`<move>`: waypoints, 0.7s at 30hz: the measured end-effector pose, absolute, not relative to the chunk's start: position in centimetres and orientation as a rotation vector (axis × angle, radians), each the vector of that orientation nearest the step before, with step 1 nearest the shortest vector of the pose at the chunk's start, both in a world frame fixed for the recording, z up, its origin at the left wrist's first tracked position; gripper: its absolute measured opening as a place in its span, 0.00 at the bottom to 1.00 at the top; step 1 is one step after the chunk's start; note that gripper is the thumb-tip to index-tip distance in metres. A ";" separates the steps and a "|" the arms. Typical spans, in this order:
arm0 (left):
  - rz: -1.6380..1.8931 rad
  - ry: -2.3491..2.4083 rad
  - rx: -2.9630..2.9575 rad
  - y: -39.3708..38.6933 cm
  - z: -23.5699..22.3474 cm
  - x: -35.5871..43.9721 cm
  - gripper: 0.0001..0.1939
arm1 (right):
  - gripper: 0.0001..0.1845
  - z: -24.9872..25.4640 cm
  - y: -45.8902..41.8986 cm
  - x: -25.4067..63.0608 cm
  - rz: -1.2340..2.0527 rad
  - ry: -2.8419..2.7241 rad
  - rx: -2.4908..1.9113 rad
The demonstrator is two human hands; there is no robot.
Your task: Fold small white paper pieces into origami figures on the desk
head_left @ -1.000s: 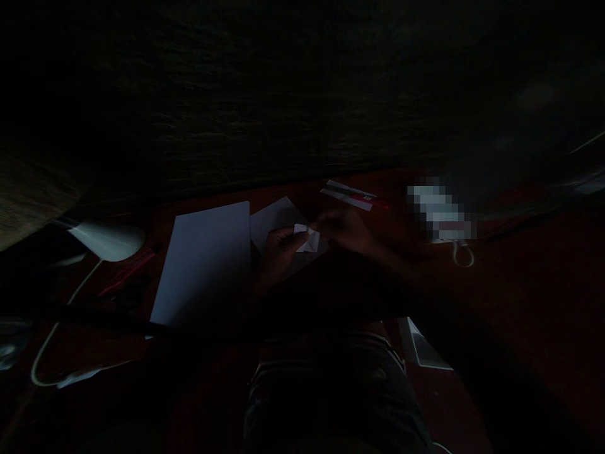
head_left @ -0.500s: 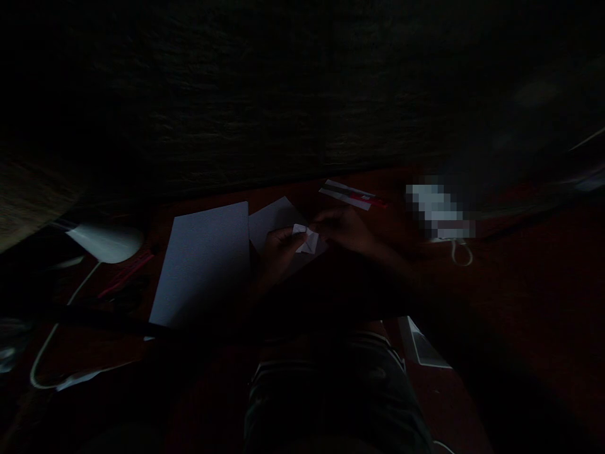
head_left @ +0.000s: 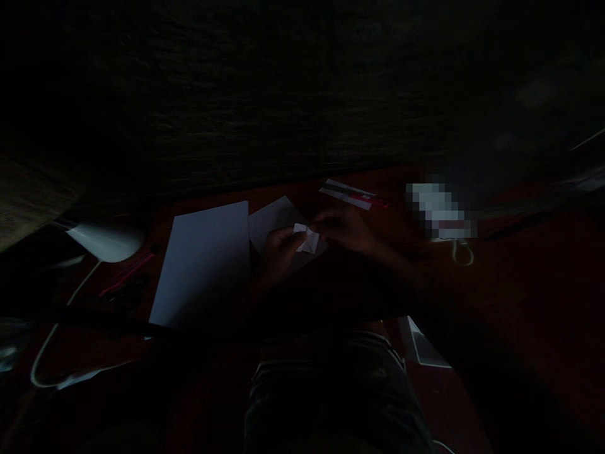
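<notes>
Print on the pale block: the pale block at the right of the table is covered by coarse pixel squares, so any label on it is hidden; a white loop of cord comes off its near end.
Print on the strip: a pale strip with a dark band lies at the far side, a red tool along its right part; a small light mark shows there, too small to read.
Folded paper: the small white folded paper is held between the two hands, above the loose sheet, with crease lines across its face.
Left hand: the left hand comes up from below, thumb lying over the paper's left part and fingers behind, pinching it.
Right hand: the right hand reaches in from the right, its forearm slanting down toward the lower right; the fingers are bent and drawn together at the paper's upper right corner. Too dark to tell whether they pinch it or only touch.
Loose sheet: the loose sheet lies turned at an angle under the hands.
Big white paper: the big white paper lies just left of that, its near part in shadow.
Left end: a white cone with a cable, near a pinkish-red object.
</notes>
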State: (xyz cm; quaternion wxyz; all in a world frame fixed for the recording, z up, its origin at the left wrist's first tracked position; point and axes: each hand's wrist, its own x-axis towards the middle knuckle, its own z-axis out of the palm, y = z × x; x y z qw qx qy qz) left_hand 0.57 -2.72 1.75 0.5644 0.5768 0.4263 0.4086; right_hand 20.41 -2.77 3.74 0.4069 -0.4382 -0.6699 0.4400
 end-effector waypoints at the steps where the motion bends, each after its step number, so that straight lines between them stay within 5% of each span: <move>1: 0.963 1.000 1.355 -2.8 1.8 0.6 0.16 | 0.18 3.7 -2.8 20.4 1.109 -1.686 -1.102; 21: 0.968 1.006 1.370 -2.6 1.7 0.1 0.16 | 0.11 3.2 -2.7 20.5 1.154 -1.705 -1.079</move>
